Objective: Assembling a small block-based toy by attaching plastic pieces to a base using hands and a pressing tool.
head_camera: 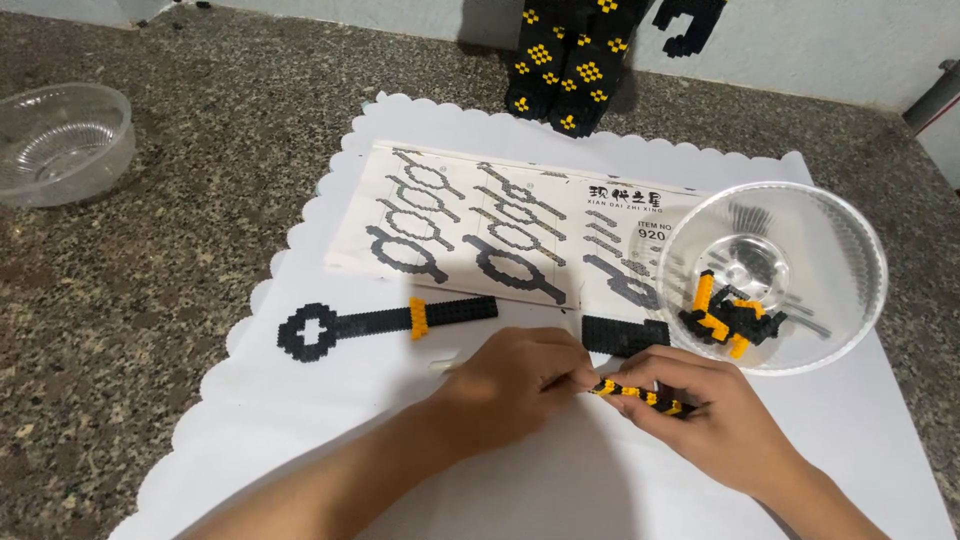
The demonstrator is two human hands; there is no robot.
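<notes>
My left hand (520,385) and my right hand (705,420) meet over a white scalloped mat (300,420). Both pinch a short black-and-yellow striped strip of small bricks (640,396) held between them. Just beyond the hands lies a flat black brick piece (622,335). To the left lies a long black brick piece with a ring-shaped end and a yellow band (380,322). A clear plastic bowl (800,230) at the right holds loose black and yellow bricks (730,318).
A printed instruction sheet with diagrams (480,220) lies on the mat behind the pieces. A black-and-yellow brick figure (570,65) stands at the back by the wall. An empty clear bowl (60,140) sits far left on the speckled stone counter (150,280).
</notes>
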